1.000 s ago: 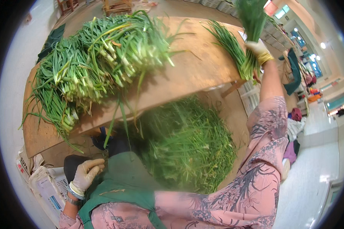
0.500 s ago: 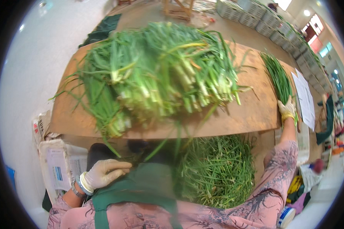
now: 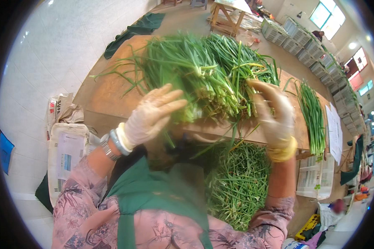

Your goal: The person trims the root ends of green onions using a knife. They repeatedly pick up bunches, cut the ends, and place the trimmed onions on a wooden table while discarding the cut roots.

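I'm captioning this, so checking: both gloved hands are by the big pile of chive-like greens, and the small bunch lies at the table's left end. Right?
Not quite: the head view shows the small bunch at the right end of the table. The rest is right.

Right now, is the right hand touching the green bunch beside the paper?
Apart. The head view shows bare tabletop between the right hand and that green bunch.

Single head-worn fisheye view, left of a side-by-side pair, facing down and forward. White-gloved left hand (image 3: 150, 117) and white-gloved right hand (image 3: 277, 114) register close, mid-frame; brown wooden tabletop (image 3: 106, 94) spans the centre; grey plastic crates (image 3: 295, 45) stand distant, upper right.
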`<state>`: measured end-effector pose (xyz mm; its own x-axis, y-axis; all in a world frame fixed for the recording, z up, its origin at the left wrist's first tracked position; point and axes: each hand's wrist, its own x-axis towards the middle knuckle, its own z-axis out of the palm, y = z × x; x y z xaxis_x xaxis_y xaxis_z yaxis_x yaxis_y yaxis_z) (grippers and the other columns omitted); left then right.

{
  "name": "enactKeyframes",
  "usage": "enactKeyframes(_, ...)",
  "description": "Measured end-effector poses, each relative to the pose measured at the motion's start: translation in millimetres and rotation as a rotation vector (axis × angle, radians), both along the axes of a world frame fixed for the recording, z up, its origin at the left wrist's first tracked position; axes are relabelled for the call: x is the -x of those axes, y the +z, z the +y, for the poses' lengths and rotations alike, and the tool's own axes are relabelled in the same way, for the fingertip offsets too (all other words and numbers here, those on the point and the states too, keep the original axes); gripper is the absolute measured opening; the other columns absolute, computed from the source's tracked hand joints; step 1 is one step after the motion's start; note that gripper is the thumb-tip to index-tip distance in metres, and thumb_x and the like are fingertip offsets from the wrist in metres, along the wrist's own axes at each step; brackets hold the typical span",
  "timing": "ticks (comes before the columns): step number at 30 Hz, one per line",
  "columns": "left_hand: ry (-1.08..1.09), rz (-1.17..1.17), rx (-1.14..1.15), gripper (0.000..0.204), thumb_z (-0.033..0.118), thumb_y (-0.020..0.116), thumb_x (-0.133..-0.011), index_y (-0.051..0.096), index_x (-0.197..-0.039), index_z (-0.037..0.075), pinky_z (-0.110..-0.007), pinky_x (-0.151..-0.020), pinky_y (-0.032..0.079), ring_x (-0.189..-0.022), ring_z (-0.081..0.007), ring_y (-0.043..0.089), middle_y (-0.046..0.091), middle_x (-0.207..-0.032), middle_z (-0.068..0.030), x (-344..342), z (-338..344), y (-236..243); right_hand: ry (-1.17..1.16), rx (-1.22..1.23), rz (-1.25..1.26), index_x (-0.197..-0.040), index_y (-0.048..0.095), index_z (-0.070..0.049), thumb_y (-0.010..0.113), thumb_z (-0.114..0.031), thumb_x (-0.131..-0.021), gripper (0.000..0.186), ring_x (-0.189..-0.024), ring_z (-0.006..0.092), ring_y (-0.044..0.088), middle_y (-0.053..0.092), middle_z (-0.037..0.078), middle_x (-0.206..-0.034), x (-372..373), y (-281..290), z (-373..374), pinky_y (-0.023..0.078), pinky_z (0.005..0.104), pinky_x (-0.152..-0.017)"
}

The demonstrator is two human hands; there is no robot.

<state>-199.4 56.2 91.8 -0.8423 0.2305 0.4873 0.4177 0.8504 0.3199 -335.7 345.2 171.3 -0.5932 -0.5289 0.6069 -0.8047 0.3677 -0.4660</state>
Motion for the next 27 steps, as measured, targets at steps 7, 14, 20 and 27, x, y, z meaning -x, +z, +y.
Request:
enactKeyframes(7,0.033,-0.112,0.028,0.041,0.022,0.053,-0.100,0.053,-0.140,0.015,-0.053,-0.117,0.022,-0.137,-0.0282,0.045,0.056,-0.139,-0.0085,5,-15,-37,-0.322,-0.615,0.238,-0.090,0.066,-0.007,0.067,-0.039,-0.090,0.032,-0.074,0.0326,0.069,0.069,0.013,-0.087,12,-16,-132,0.056,0.0417,-0.065)
enactKeyframes(14,-0.022,-0.057,-0.142,0.037,0.016,0.057,-0.097,0.057,-0.134,0.013,-0.053,-0.115,0.028,-0.133,-0.0279,0.049,0.059,-0.136,-0.0097,-44,-49,-44,-0.093,-0.142,-0.047,-0.089,0.067,-0.005,0.067,-0.025,-0.091,0.020,-0.066,0.0242,0.065,0.068,0.011,-0.077,-50,-29,-133,0.053,0.0358,-0.064)
enactKeyframes(20,-0.104,-0.542,-1.307,0.029,0.019,0.063,-0.097,0.066,-0.120,0.001,-0.032,-0.091,0.051,-0.101,-0.0170,0.066,0.070,-0.113,-0.0071,-109,-35,-62,-0.058,0.086,-0.454,-0.092,0.065,-0.001,0.073,-0.013,-0.087,0.015,-0.067,0.0176,0.062,0.066,0.012,-0.077,-179,-105,-126,0.052,0.0322,-0.065)
enactKeyframes(27,-0.088,-0.777,-1.887,0.034,0.029,0.060,-0.101,0.068,-0.118,0.001,-0.026,-0.076,0.052,-0.086,-0.0128,0.067,0.071,-0.092,-0.0050,-129,-12,-88,0.005,0.004,-0.511,-0.104,0.066,-0.001,0.071,-0.015,-0.088,0.022,-0.079,0.0257,0.066,0.067,0.016,-0.089,-218,-139,-115,0.053,0.0359,-0.074)
